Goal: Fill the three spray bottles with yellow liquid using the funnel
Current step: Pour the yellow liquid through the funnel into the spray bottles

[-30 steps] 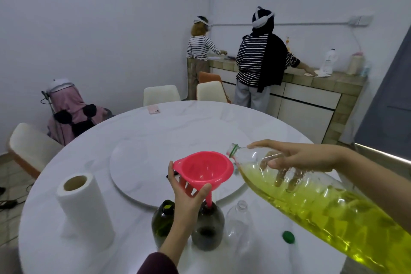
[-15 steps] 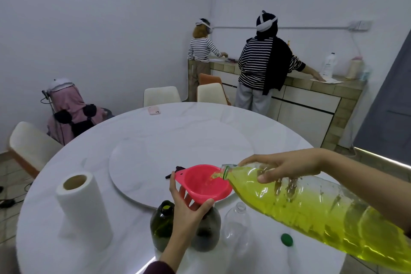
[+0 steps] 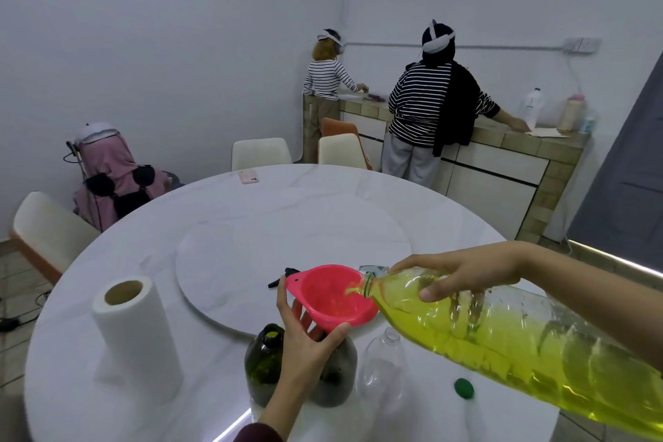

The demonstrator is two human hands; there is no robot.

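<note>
— Yellow liquid has reached the big bottle's mouth and is spilling into the red funnel. Is the funnel seated?

— It looks so: the left hand is closed around the funnel's cone over the middle dark bottle. The green bottle stands just left, the clear bottle just right.

— And the pourer?

— The right hand is wrapped over the large plastic bottle near its shoulder. A slow, steady tilt seems wise, so the funnel does not overflow.
</note>
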